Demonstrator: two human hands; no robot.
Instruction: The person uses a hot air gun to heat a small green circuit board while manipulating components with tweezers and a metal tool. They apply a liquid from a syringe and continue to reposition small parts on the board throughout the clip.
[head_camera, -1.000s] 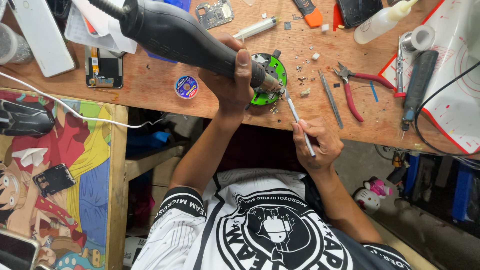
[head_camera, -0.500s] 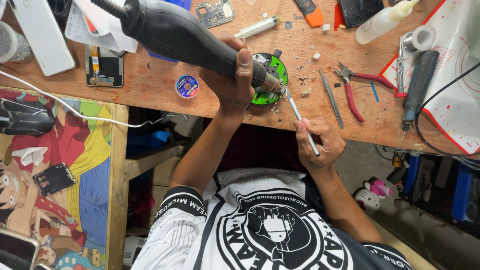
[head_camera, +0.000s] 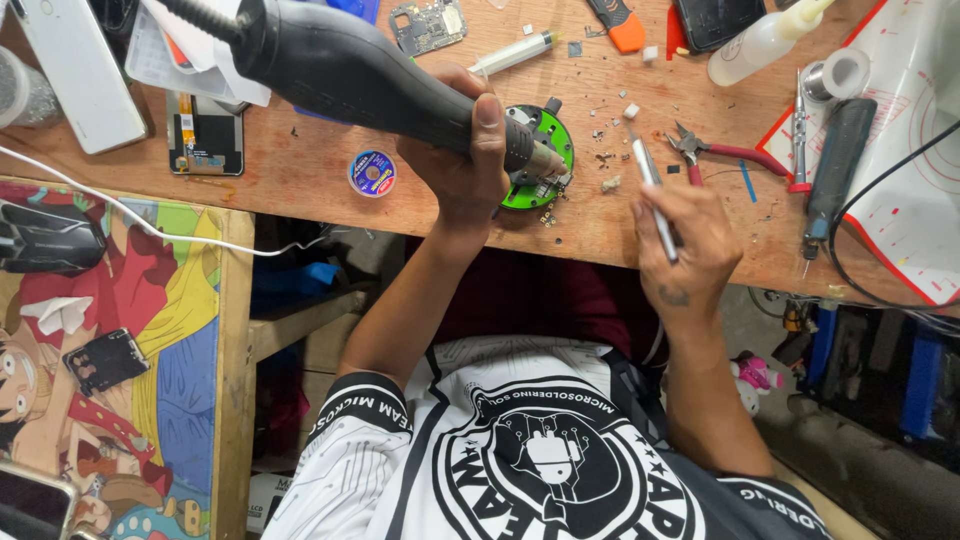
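From the head camera, looking down, the left hand (head_camera: 462, 170) has its fingers wrapped tight around a big black heat tool (head_camera: 370, 75). The tool lies slanted across the wooden table (head_camera: 300, 175), and its metal tip points down at a small round green board (head_camera: 540, 160). The green board sits on the table near the front edge, right under the tip and just beside the left hand. The right hand (head_camera: 690, 245) is to the right of the board. Its fingers pinch a thin silver tool like tweezers (head_camera: 650, 190), which points up and away from the person and does not touch the green board. Small bits and crumbs lie on the table between the two hands. Red-handled pliers (head_camera: 725, 155) lie just past the right hand. Farther right there is a dark tool handle (head_camera: 835, 165) on a pale mat (head_camera: 900, 200), with a roll of wire (head_camera: 840, 72) above it. A clear squeeze bottle (head_camera: 760, 40) and a syringe (head_camera: 515, 52) lie at the far side of the table. A small blue round reel (head_camera: 371, 172) sits left of the left hand. A white phone (head_camera: 80, 70) lies at the far left. Lower left is a side surface with a bright cartoon picture (head_camera: 120, 380).
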